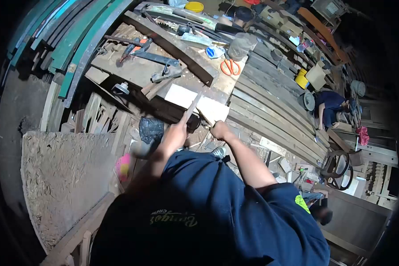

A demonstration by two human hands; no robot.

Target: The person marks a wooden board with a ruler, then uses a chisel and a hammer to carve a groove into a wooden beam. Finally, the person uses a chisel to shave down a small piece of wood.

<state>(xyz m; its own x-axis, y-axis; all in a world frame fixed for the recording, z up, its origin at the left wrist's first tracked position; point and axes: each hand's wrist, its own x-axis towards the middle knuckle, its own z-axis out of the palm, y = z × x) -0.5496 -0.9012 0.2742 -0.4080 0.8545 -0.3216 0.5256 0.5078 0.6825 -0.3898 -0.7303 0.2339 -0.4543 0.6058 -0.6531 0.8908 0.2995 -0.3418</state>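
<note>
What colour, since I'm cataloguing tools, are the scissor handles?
Scissor handles: orange, clearest in the head view.

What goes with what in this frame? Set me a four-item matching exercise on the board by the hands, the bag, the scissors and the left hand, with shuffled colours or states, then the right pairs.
Things:
1. board by the hands
2. bag
3. scissors
4. left hand

Colours or states:
A. orange handles
B. closed around a long, thin strip
C. white
D. black and crumpled

Right pairs: 1-C, 2-D, 3-A, 4-B
</note>
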